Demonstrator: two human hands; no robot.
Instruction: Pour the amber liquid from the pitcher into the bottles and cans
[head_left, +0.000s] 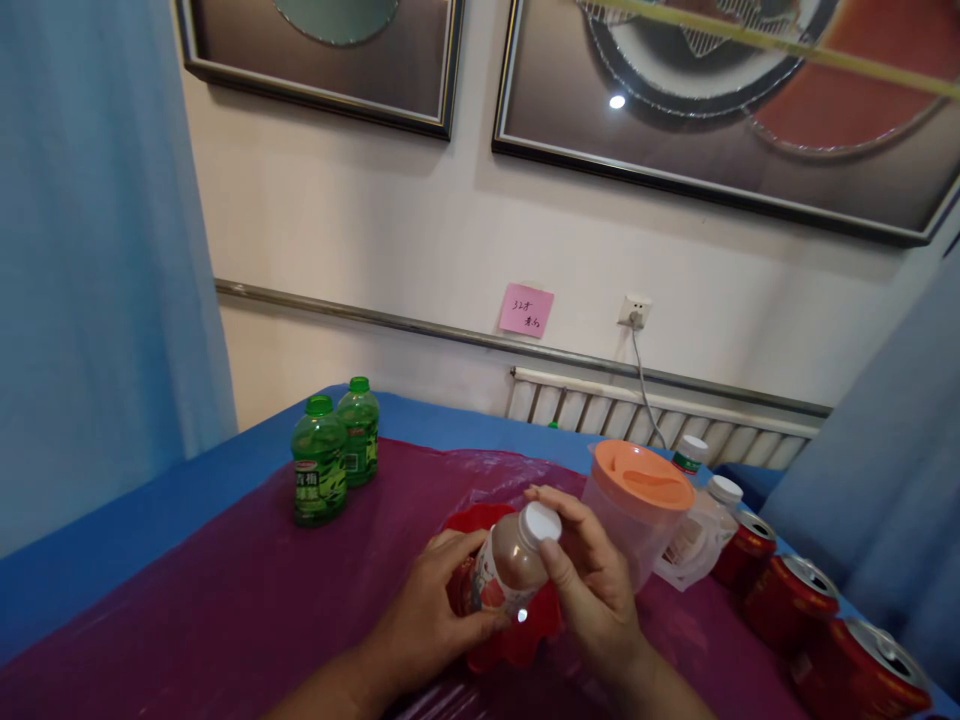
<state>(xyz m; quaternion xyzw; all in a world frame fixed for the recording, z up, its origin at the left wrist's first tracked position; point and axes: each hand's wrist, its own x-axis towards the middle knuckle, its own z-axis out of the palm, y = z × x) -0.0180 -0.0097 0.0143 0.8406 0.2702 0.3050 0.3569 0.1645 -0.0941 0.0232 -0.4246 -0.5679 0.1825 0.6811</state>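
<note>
A clear bottle [517, 560] with a white cap [541, 522] and a printed label is tilted to the upper right in front of me. My left hand [442, 610] is wrapped round its lower body, with the thumb across the label. At the cap, my right hand [592, 580] has its thumb and fingers on either side. Under the bottle lies a red dish with a wavy rim [529, 640], partly hidden by the hands. Just beyond my right hand stands a clear pitcher with an orange lid [645, 475].
Two green bottles [319, 465] stand at the left. Behind and right of the pitcher are white-capped bottles [720, 505], then several red cans [791, 600] along the right edge. Purple plastic [247, 610] covers the blue tabletop [127, 520]; a radiator [577, 405] is behind.
</note>
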